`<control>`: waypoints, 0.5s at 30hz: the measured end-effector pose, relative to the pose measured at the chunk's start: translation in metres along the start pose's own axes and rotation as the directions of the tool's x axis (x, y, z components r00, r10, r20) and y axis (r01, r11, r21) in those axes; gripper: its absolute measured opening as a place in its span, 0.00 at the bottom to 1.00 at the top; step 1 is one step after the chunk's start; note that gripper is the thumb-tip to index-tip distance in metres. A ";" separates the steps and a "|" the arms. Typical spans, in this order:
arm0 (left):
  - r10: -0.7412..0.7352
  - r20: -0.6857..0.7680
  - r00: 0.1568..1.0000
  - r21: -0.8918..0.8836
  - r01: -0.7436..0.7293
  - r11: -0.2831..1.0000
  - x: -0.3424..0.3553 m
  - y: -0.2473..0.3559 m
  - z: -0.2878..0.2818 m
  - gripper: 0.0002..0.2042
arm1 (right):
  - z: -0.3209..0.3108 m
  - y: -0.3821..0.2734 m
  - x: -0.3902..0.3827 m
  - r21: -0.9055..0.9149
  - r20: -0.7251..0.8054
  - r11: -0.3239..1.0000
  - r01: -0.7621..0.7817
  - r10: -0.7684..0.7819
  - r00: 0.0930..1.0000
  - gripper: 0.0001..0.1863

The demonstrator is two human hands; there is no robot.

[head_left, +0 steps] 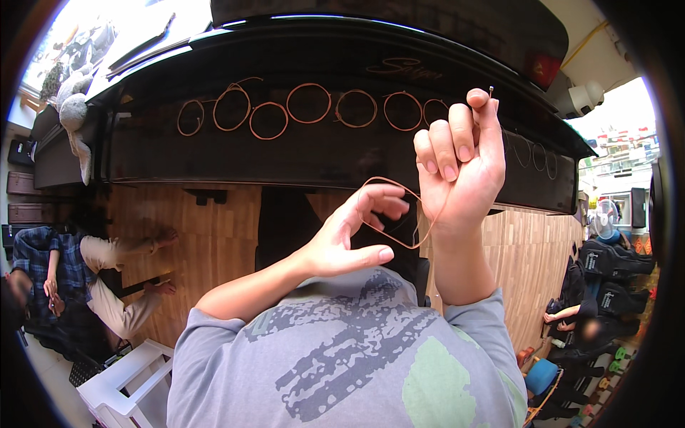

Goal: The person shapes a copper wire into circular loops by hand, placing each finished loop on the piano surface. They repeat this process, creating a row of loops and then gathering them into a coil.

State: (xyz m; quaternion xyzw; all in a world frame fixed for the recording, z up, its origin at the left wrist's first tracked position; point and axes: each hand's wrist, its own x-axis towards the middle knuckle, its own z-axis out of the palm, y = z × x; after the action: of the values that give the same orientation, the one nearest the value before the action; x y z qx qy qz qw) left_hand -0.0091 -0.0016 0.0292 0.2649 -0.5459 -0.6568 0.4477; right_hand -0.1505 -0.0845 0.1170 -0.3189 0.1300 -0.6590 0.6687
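In front of my chest a copper-coloured guitar string (404,244) hangs in a loose loop between my hands. My right hand (460,160) is raised, its fingers curled and closed on the string. A small metal ball end (491,89) pokes up past the thumb and index finger. Lower and to the left is my left hand (360,230), thumb and fingers apart. The loop passes by its fingers, but no pinch on it shows. Beyond both hands, coiled strings (309,103) lie in a row on a glossy black piano (214,158); my right hand hides part of the row.
More coils (540,155) lie to the right. A grey plush toy (73,114) drapes over the piano's left end. A white stool (128,389) stands at lower left. People sit on both sides; a fan (605,214) and black instrument bags (617,258) are at right.
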 end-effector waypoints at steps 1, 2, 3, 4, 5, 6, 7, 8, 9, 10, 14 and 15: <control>0.084 -0.049 0.995 -0.027 -0.085 0.996 0.003 -0.012 0.002 0.41 | 0.000 0.000 0.001 0.019 -0.011 1.000 0.010 -0.009 1.000 0.20; 0.113 -0.088 0.990 -0.217 -0.130 0.967 0.008 -0.023 0.007 0.43 | 0.001 0.001 0.002 0.012 -0.017 0.999 0.033 -0.033 0.999 0.19; 0.134 -0.130 0.983 -0.397 -0.175 0.901 0.013 -0.026 0.012 0.44 | 0.002 0.002 0.003 0.006 -0.026 0.998 0.058 -0.058 0.998 0.19; 0.103 -0.061 0.993 -0.496 -0.119 0.860 0.015 -0.027 0.013 0.48 | 0.002 0.003 0.004 0.000 -0.034 0.997 0.083 -0.083 0.996 0.19; 0.140 -0.009 0.990 -0.523 -0.124 0.843 0.018 -0.026 0.018 0.42 | 0.002 0.004 0.004 -0.028 -0.036 0.994 0.103 -0.104 0.994 0.19; 0.113 0.001 0.994 -0.532 -0.095 0.841 0.020 -0.026 0.024 0.36 | 0.001 0.004 0.004 -0.064 -0.039 0.990 0.127 -0.130 0.991 0.19; 0.086 0.010 0.996 -0.539 -0.067 0.839 0.021 -0.026 0.028 0.30 | 0.000 0.003 0.005 -0.099 -0.041 0.984 0.150 -0.155 0.987 0.19; 0.039 -0.032 0.999 -0.564 -0.051 0.824 0.020 -0.032 0.027 0.20 | -0.005 0.001 0.005 -0.109 0.011 0.983 0.146 -0.146 0.989 0.18; -0.040 -0.098 0.994 -0.605 -0.027 0.796 0.019 -0.021 0.026 0.17 | -0.009 0.000 0.004 -0.109 0.032 0.981 0.159 -0.157 0.987 0.18; -0.049 -0.125 0.991 -0.549 -0.028 0.835 0.017 -0.020 0.021 0.16 | -0.012 -0.002 0.003 -0.108 0.053 0.979 0.172 -0.167 0.985 0.18; -0.040 -0.320 0.947 -0.342 -0.076 0.937 0.005 -0.009 0.005 0.09 | -0.021 -0.018 0.002 -0.150 0.082 0.952 0.266 -0.256 0.963 0.19; -0.025 -0.367 0.930 -0.287 -0.088 0.954 0.002 -0.005 0.002 0.07 | -0.024 -0.024 0.002 -0.150 0.095 0.946 0.288 -0.276 0.956 0.18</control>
State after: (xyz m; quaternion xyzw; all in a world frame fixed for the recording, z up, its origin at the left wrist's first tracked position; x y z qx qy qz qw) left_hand -0.0130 -0.0022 0.0249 0.3032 -0.3512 -0.6634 0.5870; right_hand -0.1837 -0.0906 0.1136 -0.4111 0.1118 -0.7232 0.5435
